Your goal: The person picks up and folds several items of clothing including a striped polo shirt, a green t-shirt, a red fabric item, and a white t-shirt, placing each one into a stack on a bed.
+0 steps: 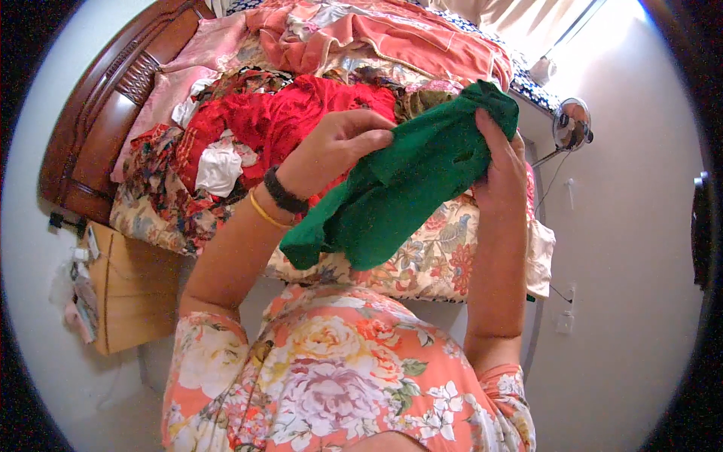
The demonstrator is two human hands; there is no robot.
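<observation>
A dark green garment (pixel 414 177) hangs stretched between my two hands, above the near side of the bed. Its exact kind does not show in the folds. My left hand (pixel 343 143) pinches its upper left edge between thumb and fingers. At the other end my right hand (pixel 501 154) grips it, with part of the cloth bunched over the fingertips. The lower left end of the garment droops loose past my left wrist. Behind it on the bed lies a heap of red clothing (pixel 301 109), with a crumpled white cloth (pixel 219 167) on its left part.
The bed has a floral sheet (pixel 444 264) and a dark wooden headboard (pixel 102 105) on the left. A coral blanket (pixel 376 41) lies rumpled across the far side. Near left stands a light wooden cabinet (pixel 139 290); a fan (pixel 572 124) stands at the right.
</observation>
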